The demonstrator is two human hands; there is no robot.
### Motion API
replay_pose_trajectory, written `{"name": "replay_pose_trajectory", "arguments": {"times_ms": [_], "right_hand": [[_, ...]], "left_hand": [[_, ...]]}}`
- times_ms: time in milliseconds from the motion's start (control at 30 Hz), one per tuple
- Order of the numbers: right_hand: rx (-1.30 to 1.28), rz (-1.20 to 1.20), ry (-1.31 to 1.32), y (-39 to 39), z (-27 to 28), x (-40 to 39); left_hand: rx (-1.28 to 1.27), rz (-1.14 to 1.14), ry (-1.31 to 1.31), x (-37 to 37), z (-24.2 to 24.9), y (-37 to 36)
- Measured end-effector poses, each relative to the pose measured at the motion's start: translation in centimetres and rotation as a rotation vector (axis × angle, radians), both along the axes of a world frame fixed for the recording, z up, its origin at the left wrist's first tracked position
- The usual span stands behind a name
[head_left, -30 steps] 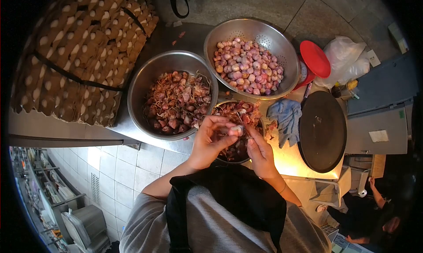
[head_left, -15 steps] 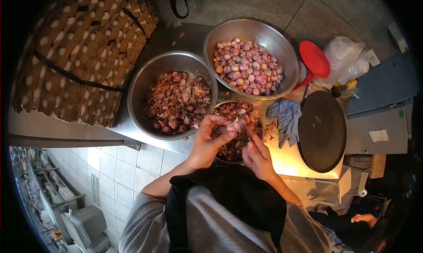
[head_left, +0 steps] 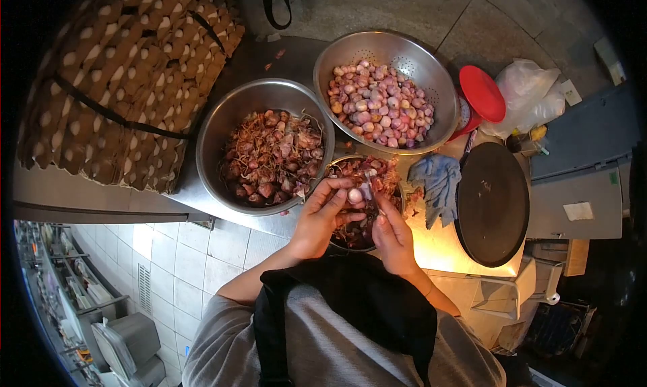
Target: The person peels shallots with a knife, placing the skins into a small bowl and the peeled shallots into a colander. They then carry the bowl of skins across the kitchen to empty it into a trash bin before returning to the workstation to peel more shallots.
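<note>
A pale peeled shallot (head_left: 355, 196) sits between the fingers of my left hand (head_left: 319, 218). My right hand (head_left: 395, 235) grips a small knife (head_left: 368, 183), its blade pointing up beside the shallot. Both hands are over a bowl of loose skins (head_left: 352, 235), which they partly hide. To the left, a steel bowl (head_left: 210, 141) holds unpeeled shallots (head_left: 269, 159) with roots. Behind the hands, a steel colander (head_left: 441, 74) contains peeled shallots (head_left: 381, 104).
Stacked egg trays (head_left: 128, 84) with black straps stand at the left. Right of the skins bowl lie a blue cloth (head_left: 437, 185) and a round black pan (head_left: 493, 205). Behind them are a red scale (head_left: 482, 94) and plastic bags (head_left: 526, 94).
The fingers of my left hand have shifted and spread, and the shallot now shows its round pale side. A person seen at the lower right before is no longer visible there.
</note>
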State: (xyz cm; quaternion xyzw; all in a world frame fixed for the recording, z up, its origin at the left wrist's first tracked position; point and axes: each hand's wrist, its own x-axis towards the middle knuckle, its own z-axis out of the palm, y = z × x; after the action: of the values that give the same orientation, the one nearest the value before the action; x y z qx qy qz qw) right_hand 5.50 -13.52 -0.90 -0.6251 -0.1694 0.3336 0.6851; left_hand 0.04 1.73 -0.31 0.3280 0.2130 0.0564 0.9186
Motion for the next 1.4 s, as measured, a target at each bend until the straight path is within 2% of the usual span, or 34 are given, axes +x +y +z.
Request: {"name": "replay_pose_trajectory", "arguments": {"times_ms": [100,133,300,533,667,800,1000,1200,1400], "right_hand": [[-0.054,0.016,-0.168,-0.1,-0.5,-0.3],[-0.05,0.009,-0.206,0.0,-0.5,-0.3],[0.097,-0.076,0.048,0.0,0.9,0.6],[0.107,-0.109,0.041,0.0,0.2,0.7],[0.059,-0.072,-0.023,-0.1,-0.3,0.2],[0.106,-0.077,-0.048,0.0,-0.7,-0.4],[0.021,-0.157,0.079,1.8,0.6,-0.7],[-0.027,-0.192,0.117,2.4,1.3,-1.1],[-0.026,-0.277,0.012,2.0,0.8,-0.3]], "left_hand": [[0.213,0.031,-0.07,-0.2,-0.5,-0.3],[0.202,0.02,-0.067,-0.2,-0.6,-0.2],[0.105,-0.036,-0.065,-0.2,0.5,0.3],[0.015,-0.082,-0.097,-0.2,0.5,0.3],[0.036,0.002,-0.089,-0.5,-0.1,0.4],[0.28,0.048,-0.154,-0.8,-1.6,0.6],[0.19,0.034,-0.319,-2.5,-1.3,1.1],[0.128,0.007,-0.324,-5.1,-0.9,1.6],[0.203,-0.063,-0.296,-6.3,-0.8,2.0]]}}
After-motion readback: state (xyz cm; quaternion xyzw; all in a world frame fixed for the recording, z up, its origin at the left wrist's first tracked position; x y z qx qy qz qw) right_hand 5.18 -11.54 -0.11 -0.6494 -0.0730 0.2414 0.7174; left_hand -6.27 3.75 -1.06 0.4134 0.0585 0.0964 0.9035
